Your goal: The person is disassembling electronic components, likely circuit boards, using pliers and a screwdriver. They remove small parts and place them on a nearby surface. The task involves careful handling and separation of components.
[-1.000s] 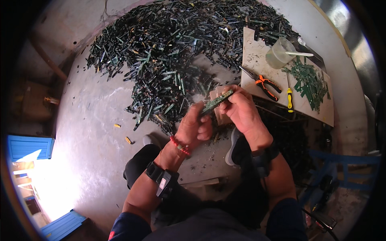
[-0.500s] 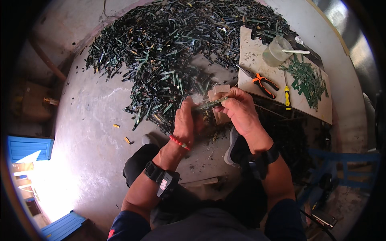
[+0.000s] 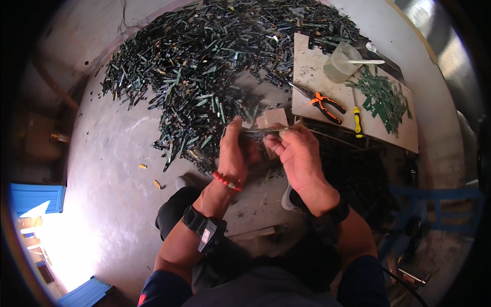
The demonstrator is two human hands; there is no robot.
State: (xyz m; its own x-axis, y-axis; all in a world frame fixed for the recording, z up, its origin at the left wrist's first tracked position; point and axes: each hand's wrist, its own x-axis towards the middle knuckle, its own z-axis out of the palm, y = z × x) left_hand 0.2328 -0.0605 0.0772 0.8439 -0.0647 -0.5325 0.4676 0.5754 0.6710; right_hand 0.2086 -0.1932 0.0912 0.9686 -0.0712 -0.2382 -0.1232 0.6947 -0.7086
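My right hand (image 3: 303,156) pinches one end of a thin strip (image 3: 262,130), level between my hands. My left hand (image 3: 233,156) meets its other end; I cannot tell whether it grips. Pliers (image 3: 321,105) lie rightward.

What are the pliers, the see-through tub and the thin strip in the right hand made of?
Pliers: probably metal, given the grey nose; orange-and-black grips look like plastic or rubber.
Tub: likely plastic, cloudy finish, being translucent.
Strip: material and finish unclear, seen nearly edge-on.
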